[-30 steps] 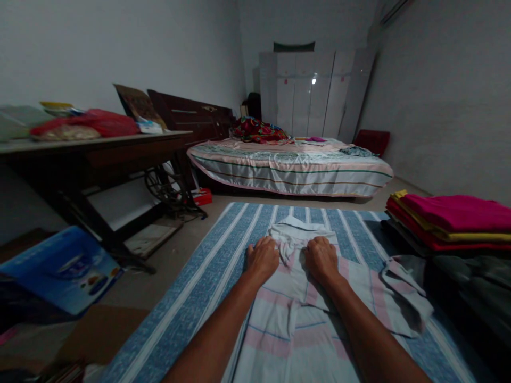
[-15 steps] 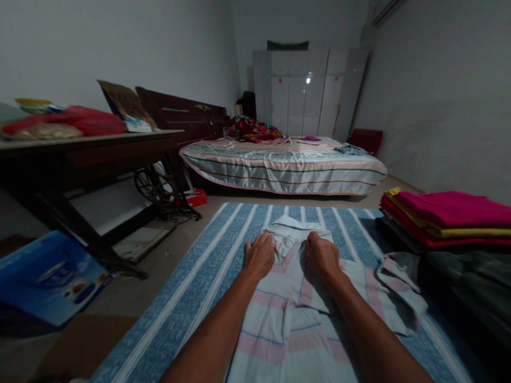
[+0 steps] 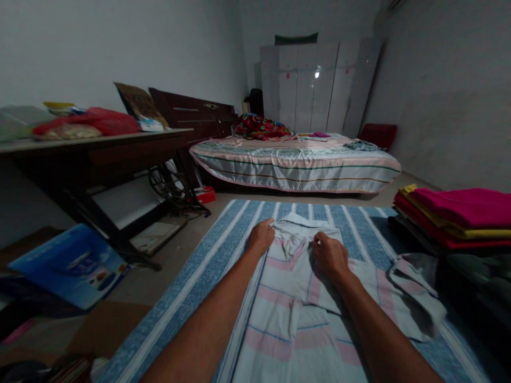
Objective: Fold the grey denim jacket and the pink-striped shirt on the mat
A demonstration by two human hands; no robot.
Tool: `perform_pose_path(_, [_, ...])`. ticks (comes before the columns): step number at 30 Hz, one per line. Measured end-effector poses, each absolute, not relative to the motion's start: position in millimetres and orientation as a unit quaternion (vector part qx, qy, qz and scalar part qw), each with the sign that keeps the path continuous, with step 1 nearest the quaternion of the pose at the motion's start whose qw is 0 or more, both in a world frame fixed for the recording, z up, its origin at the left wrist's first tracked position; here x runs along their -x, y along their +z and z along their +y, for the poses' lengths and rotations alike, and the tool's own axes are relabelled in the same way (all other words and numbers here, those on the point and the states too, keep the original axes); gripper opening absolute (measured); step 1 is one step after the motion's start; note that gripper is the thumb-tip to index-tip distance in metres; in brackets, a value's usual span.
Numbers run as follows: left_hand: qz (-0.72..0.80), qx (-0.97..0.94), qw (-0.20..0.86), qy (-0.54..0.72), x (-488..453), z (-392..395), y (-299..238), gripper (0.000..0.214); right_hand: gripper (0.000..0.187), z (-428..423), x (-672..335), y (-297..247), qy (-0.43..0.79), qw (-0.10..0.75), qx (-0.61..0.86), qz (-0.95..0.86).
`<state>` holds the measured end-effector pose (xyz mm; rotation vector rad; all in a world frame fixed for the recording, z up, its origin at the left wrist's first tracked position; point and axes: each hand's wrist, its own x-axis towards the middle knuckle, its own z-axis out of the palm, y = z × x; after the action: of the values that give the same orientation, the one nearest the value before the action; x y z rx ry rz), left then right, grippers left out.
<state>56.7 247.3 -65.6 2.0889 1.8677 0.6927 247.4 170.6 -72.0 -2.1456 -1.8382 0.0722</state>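
Observation:
A pale striped shirt [image 3: 295, 298] with pink bands lies spread on a blue and white striped mat [image 3: 207, 276] on the floor. My left hand [image 3: 261, 235] rests at the shirt's left shoulder by the collar, fingers curled onto the cloth. My right hand [image 3: 330, 254] presses on the cloth just right of the collar, fingers bent and pinching the fabric. The collar [image 3: 297, 221] points away from me. One sleeve [image 3: 415, 279] lies out to the right.
A stack of folded red, yellow and magenta cloth [image 3: 459, 215] sits at the right on dark garments. A dark wooden table [image 3: 99, 146] stands at the left, a blue box [image 3: 67, 266] below it. A bed [image 3: 295, 162] and white wardrobe [image 3: 315, 90] stand behind.
My left hand has slid farther up and out to the shirt's left shoulder. My right hand stays near the collar. The view shifted slightly.

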Motion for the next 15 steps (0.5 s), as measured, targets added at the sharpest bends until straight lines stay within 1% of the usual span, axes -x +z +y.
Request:
perform_pose_path(6, [0.634, -0.719, 0.176, 0.222, -55.1, 268.6, -62.5, 0.038, 0.022, 169.5, -249.4, -68.1, 0.055, 0.182, 0.758, -0.624])
perform_pose_path(11, [0.641, -0.709, 0.206, 0.208, -58.7, 280.9, -57.4, 0.023, 0.021, 171.7, -251.3, -70.3, 0.064, 0.198, 0.757, -0.619])
perform_pose_path(15, [0.647, -0.684, 0.265, 0.21, -62.3, 287.6, -44.9, 0.013, 0.021, 173.6, -253.0, -72.1, 0.079, 0.216, 0.759, -0.609])
